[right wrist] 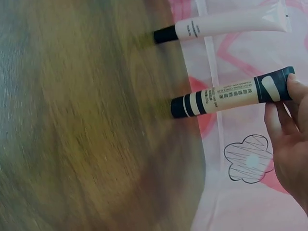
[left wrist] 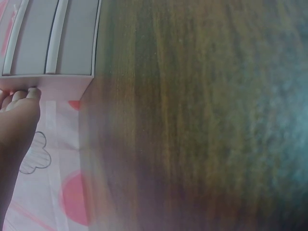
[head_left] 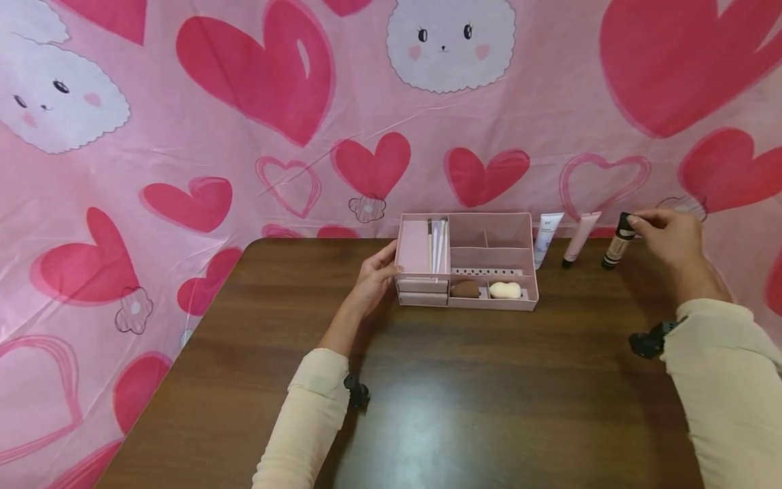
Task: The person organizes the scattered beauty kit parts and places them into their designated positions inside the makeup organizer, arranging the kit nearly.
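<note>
A pink desktop organizer (head_left: 491,261) stands at the back of the table. My left hand (head_left: 374,277) rests on its left side; in the left wrist view the fingertips (left wrist: 33,92) touch the side wall beside the drawers (left wrist: 72,38). At the right, my right hand (head_left: 672,241) pinches the top end of a beige and black foundation tube (right wrist: 231,97), which stands slightly tilted with its black cap down. To its left a pale pink tube (right wrist: 226,26) with a black cap stands on its cap. A white tube (head_left: 547,239) stands close to the organizer's right side.
Several makeup brushes (head_left: 436,244) lie in the organizer's left tray. A brown sponge (head_left: 466,289) and a cream sponge (head_left: 506,291) sit in its front compartments. The brown wooden table (head_left: 458,394) meets a pink heart-patterned cloth (head_left: 244,102) behind and at the left.
</note>
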`<state>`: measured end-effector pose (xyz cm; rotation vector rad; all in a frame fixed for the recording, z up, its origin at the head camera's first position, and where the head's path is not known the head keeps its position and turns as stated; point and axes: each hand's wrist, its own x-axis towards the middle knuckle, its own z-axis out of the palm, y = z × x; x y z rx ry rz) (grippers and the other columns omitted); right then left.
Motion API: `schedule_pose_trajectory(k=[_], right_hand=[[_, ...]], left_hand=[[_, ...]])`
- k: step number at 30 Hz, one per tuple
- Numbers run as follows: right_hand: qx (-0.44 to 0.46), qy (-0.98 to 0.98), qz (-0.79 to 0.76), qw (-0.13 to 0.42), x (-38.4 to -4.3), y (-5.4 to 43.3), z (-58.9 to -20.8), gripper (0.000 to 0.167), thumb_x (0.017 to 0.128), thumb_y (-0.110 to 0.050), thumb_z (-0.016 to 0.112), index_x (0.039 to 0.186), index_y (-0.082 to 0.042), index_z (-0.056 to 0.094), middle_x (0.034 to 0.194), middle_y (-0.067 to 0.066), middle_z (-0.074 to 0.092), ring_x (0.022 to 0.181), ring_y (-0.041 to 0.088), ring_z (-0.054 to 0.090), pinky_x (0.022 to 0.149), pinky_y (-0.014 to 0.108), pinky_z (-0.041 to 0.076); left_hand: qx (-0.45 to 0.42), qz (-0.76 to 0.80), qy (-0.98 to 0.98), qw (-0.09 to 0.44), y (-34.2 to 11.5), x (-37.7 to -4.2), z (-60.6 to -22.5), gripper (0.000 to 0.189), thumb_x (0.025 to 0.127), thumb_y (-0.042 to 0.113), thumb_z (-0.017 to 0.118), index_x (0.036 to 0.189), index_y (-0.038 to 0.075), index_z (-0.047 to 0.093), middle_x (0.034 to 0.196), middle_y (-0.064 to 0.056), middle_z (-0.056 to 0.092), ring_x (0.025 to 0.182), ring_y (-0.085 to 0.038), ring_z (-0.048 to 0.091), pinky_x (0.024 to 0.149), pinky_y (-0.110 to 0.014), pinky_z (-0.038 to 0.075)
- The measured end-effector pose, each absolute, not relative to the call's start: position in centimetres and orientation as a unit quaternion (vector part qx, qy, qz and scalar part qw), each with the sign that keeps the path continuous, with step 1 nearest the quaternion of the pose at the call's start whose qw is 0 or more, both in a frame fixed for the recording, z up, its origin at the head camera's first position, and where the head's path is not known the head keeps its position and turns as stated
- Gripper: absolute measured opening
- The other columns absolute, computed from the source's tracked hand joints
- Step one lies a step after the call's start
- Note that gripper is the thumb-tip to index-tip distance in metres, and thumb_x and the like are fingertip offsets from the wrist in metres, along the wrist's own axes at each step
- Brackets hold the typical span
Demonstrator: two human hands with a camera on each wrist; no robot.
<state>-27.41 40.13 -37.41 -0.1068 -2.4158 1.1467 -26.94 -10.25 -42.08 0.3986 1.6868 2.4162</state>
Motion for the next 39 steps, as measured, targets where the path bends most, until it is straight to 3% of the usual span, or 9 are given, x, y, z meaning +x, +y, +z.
schedule_pose_trajectory(k=[3, 19, 22, 30, 39], right_hand=[[-0.058, -0.85, 0.474, 0.22, -27.3, 40.1, -37.6, 0.043, 0.096, -0.021, 0.067, 0.075, -0.059, 0.062, 0.067, -0.049, 0.053, 0.068, -0.022, 0.047, 0.062, 0.0, 0.037], [-0.114, -0.81, 0.524, 0.237, -27.2, 40.0, -37.9, 0.038, 0.094, -0.022, 0.07, 0.072, -0.053, 0.069, 0.063, -0.045, 0.056, 0.068, -0.02, 0.049, 0.064, -0.001, 0.038], [-0.121, -0.811, 0.519, 0.242, -27.0, 40.0, -37.9, 0.044, 0.094, -0.021, 0.07, 0.068, -0.056, 0.065, 0.062, -0.045, 0.055, 0.067, -0.021, 0.049, 0.064, -0.002, 0.038], [-0.106, -0.78, 0.566, 0.246, -26.5, 39.6, -36.9, 0.046, 0.093, -0.009, 0.067, 0.067, -0.048, 0.069, 0.063, -0.04, 0.06, 0.06, -0.02, 0.053, 0.06, -0.002, 0.04], [-0.097, -0.814, 0.524, 0.233, -26.4, 39.9, -36.2, 0.046, 0.095, -0.019, 0.068, 0.067, -0.055, 0.064, 0.062, -0.043, 0.056, 0.064, -0.022, 0.05, 0.06, 0.0, 0.038]], left_hand=[[0.135, 0.81, 0.565, 0.084, -10.2, -26.9, -42.1, 0.068, 0.092, -0.016, 0.04, 0.157, -0.01, 0.021, 0.166, -0.028, 0.023, 0.151, -0.035, 0.025, 0.095, -0.01, 0.047], [0.138, 0.808, 0.566, 0.084, -10.1, -26.9, -42.1, 0.068, 0.091, -0.016, 0.039, 0.156, -0.011, 0.021, 0.166, -0.029, 0.022, 0.15, -0.034, 0.026, 0.093, -0.01, 0.048], [0.139, 0.808, 0.566, 0.086, -10.1, -26.9, -42.2, 0.068, 0.091, -0.016, 0.039, 0.156, -0.011, 0.021, 0.166, -0.028, 0.022, 0.151, -0.035, 0.025, 0.094, -0.01, 0.048], [0.136, 0.808, 0.567, 0.085, -10.2, -26.6, -41.9, 0.07, 0.09, -0.015, 0.041, 0.157, -0.011, 0.021, 0.166, -0.029, 0.022, 0.151, -0.036, 0.024, 0.094, -0.01, 0.048], [0.135, 0.807, 0.568, 0.091, -10.2, -26.7, -42.1, 0.071, 0.09, -0.013, 0.041, 0.158, -0.009, 0.019, 0.166, -0.028, 0.022, 0.152, -0.033, 0.024, 0.096, -0.009, 0.046]])
